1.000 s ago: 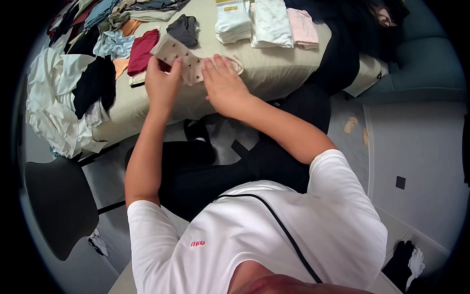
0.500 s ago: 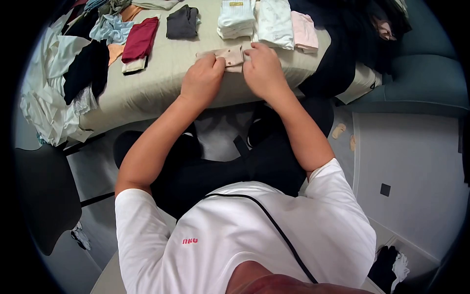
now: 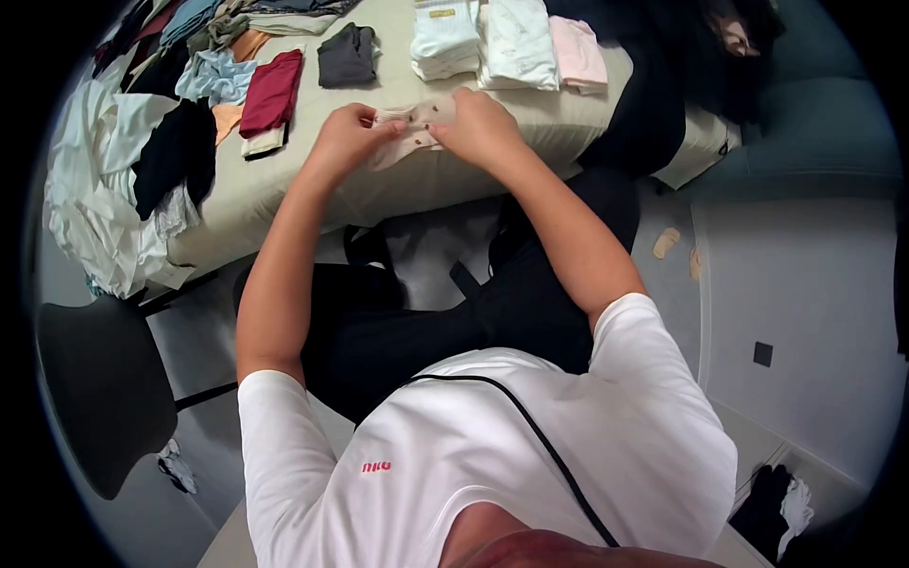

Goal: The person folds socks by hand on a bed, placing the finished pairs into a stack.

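Note:
Between my hands, at the front edge of the cream-covered surface (image 3: 312, 180), is a small pale pink garment (image 3: 414, 133) with dark spots and a gathered edge. Its exact kind cannot be made out. My left hand (image 3: 346, 144) pinches its left end, thumb on top. On the right end, my right hand (image 3: 476, 129) grips the cloth between thumb and fingers. The garment is spread out between them, partly covered by the fingers. Just beyond lie a folded dark grey cloth (image 3: 347, 57) and a white folded stack (image 3: 445, 45).
Folded white cloth (image 3: 519, 49) and folded pink cloth (image 3: 579, 59) lie at the back right. A folded red cloth (image 3: 272, 95) is left of my hands, near a heap of loose clothes (image 3: 114, 189). A dark chair (image 3: 99, 388) stands at left, a teal sofa (image 3: 814, 142) at right.
The pink garment has gone from a narrow folded strip to a wider, opened shape. My left hand has moved left and turned; my right hand now grips the right end. The view has shifted slightly.

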A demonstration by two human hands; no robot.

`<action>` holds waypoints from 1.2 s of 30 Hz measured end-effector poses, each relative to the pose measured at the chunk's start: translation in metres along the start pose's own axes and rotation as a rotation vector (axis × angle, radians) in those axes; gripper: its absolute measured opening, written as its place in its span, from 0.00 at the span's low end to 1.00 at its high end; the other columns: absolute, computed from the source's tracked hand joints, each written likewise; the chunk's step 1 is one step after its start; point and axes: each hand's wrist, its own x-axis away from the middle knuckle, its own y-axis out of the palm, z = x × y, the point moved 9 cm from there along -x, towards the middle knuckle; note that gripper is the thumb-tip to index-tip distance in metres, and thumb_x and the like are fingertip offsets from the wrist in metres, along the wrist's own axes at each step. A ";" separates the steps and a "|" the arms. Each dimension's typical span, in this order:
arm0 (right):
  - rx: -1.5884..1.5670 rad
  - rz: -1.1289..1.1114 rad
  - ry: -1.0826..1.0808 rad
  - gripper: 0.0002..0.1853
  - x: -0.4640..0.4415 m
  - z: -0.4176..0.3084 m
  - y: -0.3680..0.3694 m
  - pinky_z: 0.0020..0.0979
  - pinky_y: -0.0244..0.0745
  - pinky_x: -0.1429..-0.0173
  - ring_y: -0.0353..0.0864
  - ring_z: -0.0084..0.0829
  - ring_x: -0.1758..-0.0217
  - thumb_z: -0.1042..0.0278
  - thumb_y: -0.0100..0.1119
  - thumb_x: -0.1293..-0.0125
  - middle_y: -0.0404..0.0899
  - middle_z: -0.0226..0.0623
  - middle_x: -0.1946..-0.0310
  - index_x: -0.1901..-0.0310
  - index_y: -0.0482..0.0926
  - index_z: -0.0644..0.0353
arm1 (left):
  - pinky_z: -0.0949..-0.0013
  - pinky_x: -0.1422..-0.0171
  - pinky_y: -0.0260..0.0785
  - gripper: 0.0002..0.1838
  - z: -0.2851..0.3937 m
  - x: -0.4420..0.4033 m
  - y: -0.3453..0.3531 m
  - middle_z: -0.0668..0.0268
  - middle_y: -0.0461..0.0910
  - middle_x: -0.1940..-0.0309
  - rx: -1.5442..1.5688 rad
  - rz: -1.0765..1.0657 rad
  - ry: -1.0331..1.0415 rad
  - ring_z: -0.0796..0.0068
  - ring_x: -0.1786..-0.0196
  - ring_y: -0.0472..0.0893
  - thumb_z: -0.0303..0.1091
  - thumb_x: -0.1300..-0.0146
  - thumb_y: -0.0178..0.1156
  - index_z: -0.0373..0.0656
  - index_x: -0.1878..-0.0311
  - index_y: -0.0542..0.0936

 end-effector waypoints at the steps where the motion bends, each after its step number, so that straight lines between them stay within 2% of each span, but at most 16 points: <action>1: -0.008 0.037 -0.049 0.27 -0.001 -0.001 0.000 0.49 0.84 0.41 0.87 0.55 0.45 0.51 0.73 0.36 0.85 0.57 0.49 0.49 0.81 0.70 | 0.71 0.59 0.72 0.25 0.003 -0.002 0.008 0.67 0.87 0.61 -0.012 -0.094 0.014 0.81 0.62 0.80 0.48 0.36 0.78 0.35 0.49 0.86; 3: -0.006 0.075 -0.112 0.26 -0.005 -0.004 -0.006 0.49 0.84 0.42 0.88 0.55 0.46 0.52 0.73 0.36 0.86 0.57 0.48 0.50 0.81 0.69 | 0.72 0.57 0.72 0.21 0.013 0.003 0.007 0.69 0.87 0.61 0.026 -0.100 0.059 0.82 0.61 0.80 0.45 0.33 0.76 0.37 0.50 0.85; 5: -0.278 0.076 -0.091 0.27 -0.002 -0.005 -0.011 0.45 0.84 0.45 0.90 0.51 0.51 0.55 0.73 0.37 0.87 0.56 0.49 0.47 0.80 0.70 | 0.74 0.56 0.71 0.16 0.025 0.015 0.005 0.71 0.86 0.62 0.489 -0.148 0.085 0.84 0.62 0.79 0.41 0.29 0.73 0.39 0.48 0.84; 6: -0.267 0.074 -0.102 0.27 -0.004 -0.006 -0.008 0.45 0.84 0.45 0.90 0.51 0.51 0.55 0.73 0.37 0.87 0.56 0.49 0.47 0.80 0.70 | 0.76 0.57 0.71 0.12 0.030 0.022 -0.003 0.72 0.86 0.61 0.503 -0.189 0.038 0.85 0.62 0.80 0.38 0.26 0.70 0.41 0.48 0.83; 8: -0.929 0.051 -0.182 0.31 -0.009 -0.010 -0.005 0.40 0.84 0.48 0.90 0.44 0.53 0.57 0.75 0.39 0.88 0.54 0.51 0.41 0.79 0.70 | 0.76 0.57 0.72 0.12 0.025 0.026 -0.011 0.73 0.86 0.61 0.620 -0.165 -0.028 0.86 0.62 0.80 0.38 0.26 0.70 0.41 0.48 0.83; 11: -1.035 -0.062 -0.178 0.36 -0.018 -0.033 -0.013 0.37 0.84 0.47 0.89 0.39 0.53 0.58 0.76 0.41 0.88 0.52 0.53 0.34 0.76 0.69 | 0.76 0.58 0.73 0.12 0.015 0.025 -0.027 0.73 0.87 0.60 0.733 -0.120 -0.140 0.86 0.61 0.82 0.39 0.25 0.69 0.41 0.49 0.83; 12: -1.026 -0.067 -0.187 0.36 -0.026 -0.040 -0.020 0.37 0.84 0.47 0.89 0.39 0.53 0.58 0.76 0.41 0.88 0.52 0.53 0.34 0.76 0.69 | 0.76 0.57 0.73 0.12 0.011 0.023 -0.031 0.73 0.86 0.61 0.783 -0.126 -0.151 0.85 0.62 0.83 0.39 0.25 0.69 0.41 0.49 0.83; 14: -0.619 0.035 -0.266 0.37 -0.055 -0.055 -0.041 0.38 0.84 0.46 0.90 0.41 0.51 0.58 0.75 0.41 0.88 0.53 0.54 0.32 0.76 0.68 | 0.76 0.57 0.73 0.12 -0.002 0.014 -0.039 0.73 0.86 0.61 0.836 -0.130 -0.166 0.85 0.62 0.83 0.39 0.25 0.69 0.42 0.49 0.83; 17: -0.385 0.079 -0.384 0.33 -0.113 -0.090 -0.061 0.41 0.83 0.42 0.90 0.46 0.47 0.57 0.73 0.42 0.89 0.55 0.49 0.37 0.81 0.68 | 0.75 0.54 0.75 0.11 -0.012 -0.002 -0.051 0.73 0.86 0.61 0.914 -0.117 -0.130 0.82 0.61 0.83 0.39 0.26 0.70 0.43 0.50 0.83; 19: -0.113 0.075 -0.456 0.28 -0.130 -0.129 -0.074 0.39 0.83 0.41 0.91 0.42 0.48 0.64 0.71 0.38 0.90 0.53 0.50 0.40 0.82 0.73 | 0.72 0.54 0.79 0.11 -0.005 -0.004 -0.057 0.70 0.86 0.60 1.040 -0.034 -0.145 0.78 0.61 0.84 0.35 0.29 0.72 0.41 0.51 0.83; 21: -0.063 0.000 -0.473 0.27 -0.181 -0.140 -0.056 0.40 0.83 0.40 0.90 0.46 0.46 0.65 0.70 0.38 0.89 0.54 0.49 0.39 0.82 0.71 | 0.72 0.55 0.80 0.09 -0.004 -0.008 -0.056 0.68 0.86 0.61 1.089 0.032 -0.176 0.77 0.63 0.83 0.34 0.27 0.70 0.40 0.52 0.83; 23: 0.008 -0.158 -0.533 0.27 -0.213 -0.154 -0.031 0.41 0.82 0.40 0.90 0.44 0.46 0.67 0.68 0.37 0.89 0.51 0.49 0.37 0.82 0.68 | 0.71 0.51 0.81 0.11 -0.017 -0.025 -0.040 0.66 0.84 0.59 1.238 -0.011 -0.235 0.74 0.54 0.83 0.35 0.25 0.68 0.38 0.50 0.82; 24: 0.139 -0.225 -0.532 0.26 -0.213 -0.167 -0.026 0.40 0.82 0.40 0.88 0.43 0.45 0.69 0.66 0.36 0.89 0.49 0.48 0.35 0.82 0.65 | 0.69 0.49 0.83 0.11 -0.019 -0.028 -0.039 0.63 0.84 0.59 1.253 0.038 -0.265 0.71 0.55 0.85 0.34 0.24 0.66 0.35 0.50 0.81; 27: 0.139 -0.318 -0.543 0.27 -0.231 -0.180 -0.009 0.42 0.82 0.42 0.89 0.47 0.47 0.71 0.60 0.42 0.89 0.51 0.50 0.38 0.84 0.62 | 0.67 0.49 0.84 0.11 -0.023 -0.036 -0.035 0.62 0.84 0.59 1.299 0.055 -0.305 0.70 0.57 0.85 0.33 0.23 0.65 0.34 0.49 0.81; 31: 0.093 -0.449 -0.548 0.28 -0.246 -0.186 0.012 0.42 0.82 0.41 0.88 0.46 0.44 0.73 0.58 0.40 0.89 0.50 0.48 0.36 0.83 0.62 | 0.65 0.52 0.85 0.12 -0.029 -0.043 -0.032 0.60 0.84 0.60 1.270 0.066 -0.360 0.67 0.59 0.86 0.33 0.22 0.63 0.32 0.48 0.81; 36: 0.248 -0.350 -0.643 0.28 -0.249 -0.185 0.027 0.43 0.80 0.33 0.86 0.49 0.37 0.71 0.61 0.37 0.86 0.52 0.40 0.32 0.82 0.59 | 0.65 0.61 0.85 0.14 -0.025 -0.037 -0.030 0.59 0.84 0.62 1.125 0.034 -0.405 0.66 0.62 0.87 0.35 0.23 0.63 0.31 0.48 0.81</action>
